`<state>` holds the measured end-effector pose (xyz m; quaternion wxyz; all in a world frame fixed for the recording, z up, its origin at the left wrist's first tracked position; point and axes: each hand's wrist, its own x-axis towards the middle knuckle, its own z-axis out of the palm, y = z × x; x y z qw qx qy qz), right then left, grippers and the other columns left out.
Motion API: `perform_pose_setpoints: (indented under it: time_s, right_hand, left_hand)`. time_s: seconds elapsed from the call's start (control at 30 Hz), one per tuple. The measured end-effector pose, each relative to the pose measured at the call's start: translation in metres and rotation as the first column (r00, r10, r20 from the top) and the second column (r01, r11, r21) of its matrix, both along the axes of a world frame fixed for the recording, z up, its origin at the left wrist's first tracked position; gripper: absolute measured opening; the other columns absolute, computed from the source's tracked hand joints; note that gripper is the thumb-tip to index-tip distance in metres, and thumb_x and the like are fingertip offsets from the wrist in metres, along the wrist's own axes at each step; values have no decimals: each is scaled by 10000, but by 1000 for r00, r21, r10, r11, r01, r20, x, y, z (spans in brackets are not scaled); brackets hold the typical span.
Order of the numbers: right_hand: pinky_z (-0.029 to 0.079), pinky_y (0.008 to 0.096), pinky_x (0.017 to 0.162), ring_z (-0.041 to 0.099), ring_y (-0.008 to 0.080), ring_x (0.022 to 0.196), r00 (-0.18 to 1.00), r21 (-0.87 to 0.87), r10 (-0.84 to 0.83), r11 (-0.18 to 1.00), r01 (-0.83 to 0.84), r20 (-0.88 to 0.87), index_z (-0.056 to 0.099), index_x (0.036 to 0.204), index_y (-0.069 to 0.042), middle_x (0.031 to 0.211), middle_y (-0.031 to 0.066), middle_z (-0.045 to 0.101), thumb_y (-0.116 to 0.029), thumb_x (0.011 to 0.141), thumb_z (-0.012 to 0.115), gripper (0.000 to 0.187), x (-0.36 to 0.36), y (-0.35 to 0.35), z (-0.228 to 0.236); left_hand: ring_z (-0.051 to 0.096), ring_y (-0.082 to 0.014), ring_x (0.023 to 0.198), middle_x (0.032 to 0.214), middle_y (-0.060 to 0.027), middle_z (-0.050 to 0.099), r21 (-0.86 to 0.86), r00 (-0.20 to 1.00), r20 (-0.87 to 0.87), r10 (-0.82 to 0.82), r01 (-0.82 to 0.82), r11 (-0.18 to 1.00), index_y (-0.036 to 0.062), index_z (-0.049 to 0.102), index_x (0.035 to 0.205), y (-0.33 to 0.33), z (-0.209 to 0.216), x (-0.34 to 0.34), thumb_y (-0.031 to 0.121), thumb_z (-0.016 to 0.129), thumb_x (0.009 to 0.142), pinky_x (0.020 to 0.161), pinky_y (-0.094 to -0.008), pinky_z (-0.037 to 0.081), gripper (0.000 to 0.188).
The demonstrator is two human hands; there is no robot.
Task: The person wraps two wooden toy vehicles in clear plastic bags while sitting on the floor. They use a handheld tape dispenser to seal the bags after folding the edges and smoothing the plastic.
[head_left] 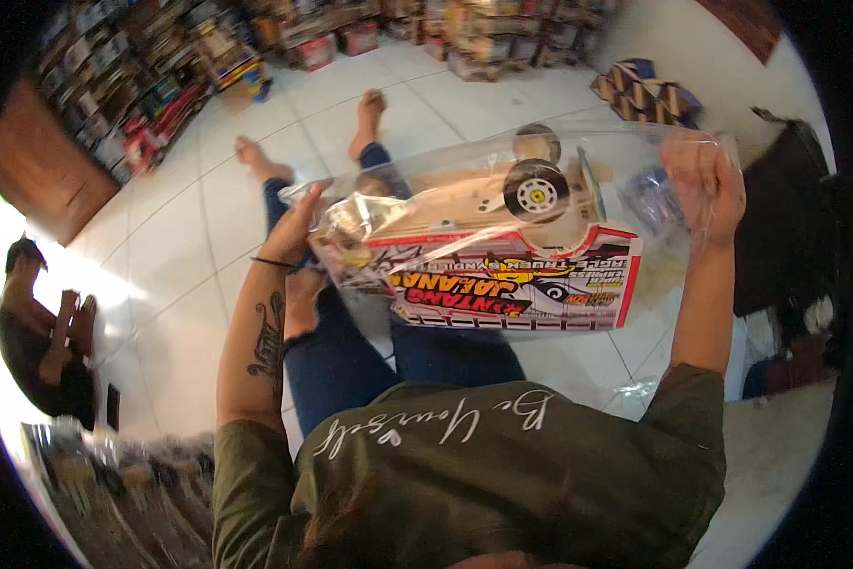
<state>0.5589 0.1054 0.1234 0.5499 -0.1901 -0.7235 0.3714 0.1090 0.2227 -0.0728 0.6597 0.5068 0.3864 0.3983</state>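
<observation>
Above the lap, a clear bag (464, 190) with a toy truck (502, 256) inside is held up between both hands. The left hand (298, 223) grips the bag's left end; the right hand (706, 185) pinches its right edge. Below is the tiled floor (180, 247).

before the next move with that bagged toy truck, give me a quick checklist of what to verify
1. Left hand grips the left end of the clear plastic bag: ok.
2. Right hand pinches the bag's right end: ok.
3. Wooden toy truck is fully inside the bag: cannot tell, glare hides the edges.
4. Truck is held level: not ok, it lies upside down, with a wheel on top.
5. Bag's opening sealed: cannot tell.
6. Bag is lifted above the person's legs: ok.
</observation>
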Motion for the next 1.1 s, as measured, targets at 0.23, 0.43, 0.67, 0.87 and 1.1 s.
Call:
perform_pose_setpoints:
  time_s: [0.23,0.43,0.67,0.87,1.1]
  right_hand:
    - [323,362,786,355,183,669,845,-8,215,968,-250,-489,324,585,-122,609,30,344,-290,948,484,431,-75,2,-61]
    - [365,414,822,421,228,697,731,-220,332,809,-546,-596,377,559,-83,691,78,488,-316,955,453,465,-45,9,-120]
    - [312,468,1072,477,384,1192,519,-234,589,493,-838,-620,629,1038,50,1259,305,532,-393,899,402,517,-90,33,-158]
    - [187,425,1164,305,303,1404,896,-237,236,959,-154,376,355,1442,-14,1501,179,342,-654,685,649,1034,-149,47,-121]
    - [222,413,1151,342,306,1378,770,-142,214,977,-161,601,304,1475,-47,1471,169,376,-634,367,817,1354,-163,45,-109]
  left_hand:
    - [646,-158,762,846,-130,704,809,294,-474,830,-227,543,20,711,923,-157,35,-102,365,437,1012,708,-309,496,449]
    - [478,-83,560,659,-35,613,712,106,-412,905,-582,393,-5,710,894,-213,102,-95,406,372,1030,518,-262,370,549]
    - [477,-79,604,718,-36,601,661,259,-251,933,-658,360,26,726,1043,-219,58,-112,453,267,1039,542,-241,382,627]
    - [526,-100,689,934,-100,679,701,355,-72,932,-646,300,-54,659,1124,-234,55,-107,462,225,1040,638,-242,444,679]
    - [493,-58,635,752,-8,562,800,282,-60,958,-560,215,-49,657,1096,-253,57,-101,442,316,1036,594,-217,438,600]
